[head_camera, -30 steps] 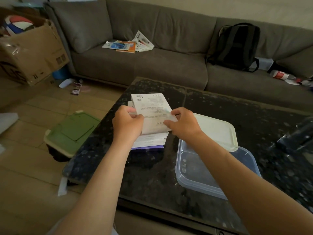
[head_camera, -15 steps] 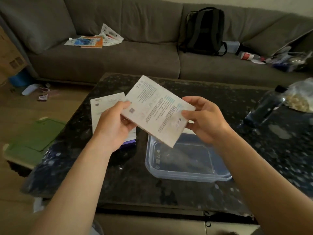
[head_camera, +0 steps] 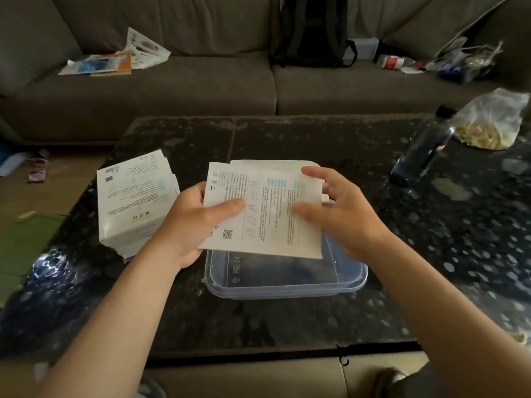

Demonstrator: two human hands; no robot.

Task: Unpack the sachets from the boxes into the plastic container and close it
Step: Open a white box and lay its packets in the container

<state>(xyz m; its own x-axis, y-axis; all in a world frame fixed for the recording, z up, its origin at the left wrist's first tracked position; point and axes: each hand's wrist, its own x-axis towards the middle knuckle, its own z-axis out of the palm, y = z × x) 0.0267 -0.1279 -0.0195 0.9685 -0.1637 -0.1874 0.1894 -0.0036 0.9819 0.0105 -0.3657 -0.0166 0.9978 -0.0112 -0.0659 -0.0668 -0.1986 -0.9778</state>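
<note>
I hold a flat white box (head_camera: 267, 214) printed with small text and a QR code above the clear plastic container (head_camera: 287, 280), which stands open on the dark table. My left hand (head_camera: 198, 222) grips the box's left edge, thumb on top. My right hand (head_camera: 342, 208) rests on its right edge with fingers spread. A stack of similar white boxes (head_camera: 132, 196) lies to the left of the container. The container's white lid (head_camera: 275, 165) lies behind it, mostly hidden by the box.
A dark bottle (head_camera: 422, 147) and a clear bag of pale food (head_camera: 488, 124) stand at the table's far right. Behind the table runs a grey sofa with papers (head_camera: 115, 58), a black backpack (head_camera: 313, 30) and clutter. A green board (head_camera: 26, 242) lies on the floor at left.
The box has come down from a tilted, raised pose to lie nearly flat over the container. The view has shifted right and closer, centring the container.
</note>
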